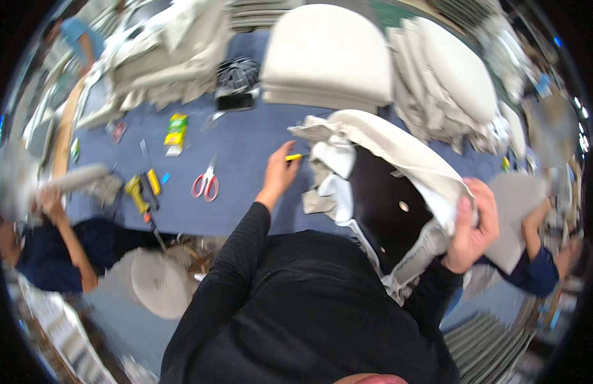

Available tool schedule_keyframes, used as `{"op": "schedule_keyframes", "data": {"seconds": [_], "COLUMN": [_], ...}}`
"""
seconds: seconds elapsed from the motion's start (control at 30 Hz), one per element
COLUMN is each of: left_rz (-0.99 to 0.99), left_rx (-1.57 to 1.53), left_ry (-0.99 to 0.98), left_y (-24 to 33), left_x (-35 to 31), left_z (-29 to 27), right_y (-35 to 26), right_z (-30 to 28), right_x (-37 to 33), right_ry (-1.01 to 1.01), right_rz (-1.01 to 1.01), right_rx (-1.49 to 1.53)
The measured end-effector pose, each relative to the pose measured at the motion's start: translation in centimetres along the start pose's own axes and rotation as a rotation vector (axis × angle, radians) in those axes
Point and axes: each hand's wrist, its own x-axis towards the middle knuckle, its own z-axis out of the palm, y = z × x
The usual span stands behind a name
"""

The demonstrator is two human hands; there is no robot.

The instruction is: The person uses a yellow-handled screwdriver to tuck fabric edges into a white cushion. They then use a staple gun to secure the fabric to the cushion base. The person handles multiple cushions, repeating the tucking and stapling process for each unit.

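My left hand [280, 171] is closed around a small yellow-handled tool [293, 158], its thin tip directed at the edge of a cushion cover. The tool's exact kind is too small to tell. My right hand [470, 225] grips the rim of that cream fabric cover [399, 144], thumb on top. The cover is wrapped loosely around a black panel [383, 198] with small holes in it, tilted against the table edge in front of me. White lining and loose folds of fabric hang along the panel's left side.
On the blue table [245, 205] lie red-handled scissors [205, 184], a yellow-green power driver [136, 194], a yellow-green packet [175, 133] and a dark phone-like object [235, 102]. Stacked cream cushions [327, 57] and fabric piles [162, 57] line the far side. Co-workers sit left and right.
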Motion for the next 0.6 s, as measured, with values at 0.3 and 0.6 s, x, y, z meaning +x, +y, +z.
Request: {"op": "schedule_keyframes", "data": {"seconds": [0.3,0.6], "left_rz": [0.118,-0.258], "left_rx": [0.659,-1.059], "left_ry": [-0.243,-0.592], "left_y": [-9.5,7.3], "left_x": [-2.2,-4.9], "left_z": [3.2,-6.8], "right_y": [1.2,3.0], "right_z": [1.8,-0.5], "right_x": [2.7,0.3], "right_ry": [0.012,0.106], "right_rz": [-0.012,0.154], "right_rx": [0.032,0.049]}}
